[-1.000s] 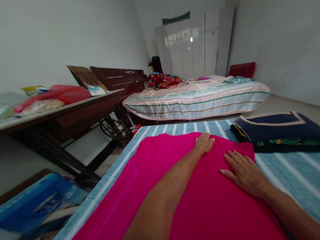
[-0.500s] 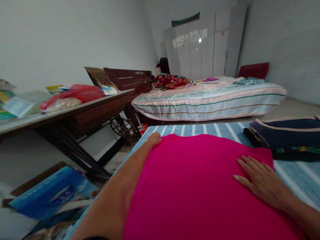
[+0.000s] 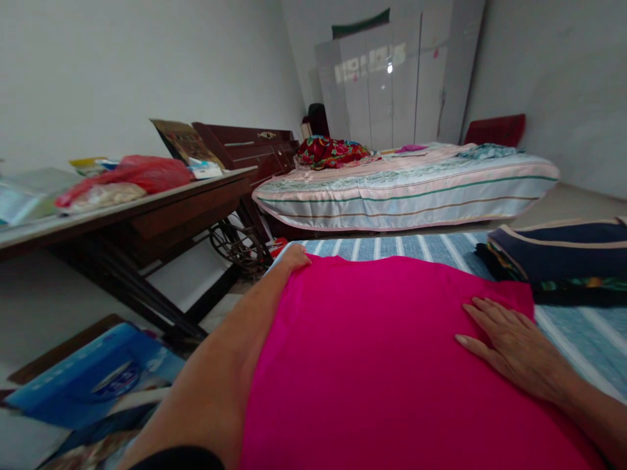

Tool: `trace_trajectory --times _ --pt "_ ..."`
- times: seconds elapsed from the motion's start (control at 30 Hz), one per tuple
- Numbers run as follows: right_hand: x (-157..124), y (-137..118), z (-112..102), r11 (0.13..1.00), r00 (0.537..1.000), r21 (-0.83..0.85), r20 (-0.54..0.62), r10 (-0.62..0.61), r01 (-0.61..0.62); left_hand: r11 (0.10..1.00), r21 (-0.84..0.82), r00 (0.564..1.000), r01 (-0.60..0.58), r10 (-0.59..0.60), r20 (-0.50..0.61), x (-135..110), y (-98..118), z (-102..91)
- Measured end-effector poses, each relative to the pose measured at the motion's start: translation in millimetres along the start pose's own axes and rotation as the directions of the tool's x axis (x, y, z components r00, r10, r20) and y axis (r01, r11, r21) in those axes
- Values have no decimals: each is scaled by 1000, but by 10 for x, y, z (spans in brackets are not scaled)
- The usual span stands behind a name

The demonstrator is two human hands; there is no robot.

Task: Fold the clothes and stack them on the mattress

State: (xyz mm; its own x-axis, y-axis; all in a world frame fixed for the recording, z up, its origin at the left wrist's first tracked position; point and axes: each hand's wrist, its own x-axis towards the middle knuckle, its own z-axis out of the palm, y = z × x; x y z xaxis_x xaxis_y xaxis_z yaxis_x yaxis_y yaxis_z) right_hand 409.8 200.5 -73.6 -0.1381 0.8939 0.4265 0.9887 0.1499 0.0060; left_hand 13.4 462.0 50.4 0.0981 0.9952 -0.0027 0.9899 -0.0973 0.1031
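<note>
Head view has us leaning over a pink cloth point(image 3: 382, 352) spread on the blue striped sheet point(image 3: 578, 333) of the bed, filling the middle and near part of the picture. We judge the step in hand to be flattening and squaring this cloth, with both arms stretched across it.

Our left hand point(image 3: 295, 256) sits at the cloth's far corner, at about 11 o'clock, right on the edge where pink meets the sheet. Its fingers are tucked out of sight past the knuckles, so we cannot tell whether they pinch the corner or only press on it.

Our right hand point(image 3: 509, 339) lies at about 3 o'clock, palm down on the cloth near its right edge. Its fingers point(image 3: 482, 312) are straight, slightly fanned and flat on the fabric, holding nothing.

A folded dark stack point(image 3: 558, 258) rests on the sheet at 2 o'clock, near the cloth's far right corner but apart from our hand.

As we read it, the next move calls for a firm hold on the far corner while the flat palm pins the fabric, so the cloth does not slide or wrinkle.
</note>
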Motion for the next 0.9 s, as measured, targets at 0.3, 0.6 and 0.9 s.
trace_trajectory --times 0.3,0.6,0.9 --pt "13 -15 -41 1000 1000 21 20 17 -18 955 271 985 119 -79 -153 -178 85 131" --pt "21 -33 -74 1000 1000 13 15 13 -13 954 234 976 -187 208 -71 -347 443 416" --pt "41 -51 -105 1000 999 -15 37 14 -14 969 152 977 -193 204 -61 -229 400 576"
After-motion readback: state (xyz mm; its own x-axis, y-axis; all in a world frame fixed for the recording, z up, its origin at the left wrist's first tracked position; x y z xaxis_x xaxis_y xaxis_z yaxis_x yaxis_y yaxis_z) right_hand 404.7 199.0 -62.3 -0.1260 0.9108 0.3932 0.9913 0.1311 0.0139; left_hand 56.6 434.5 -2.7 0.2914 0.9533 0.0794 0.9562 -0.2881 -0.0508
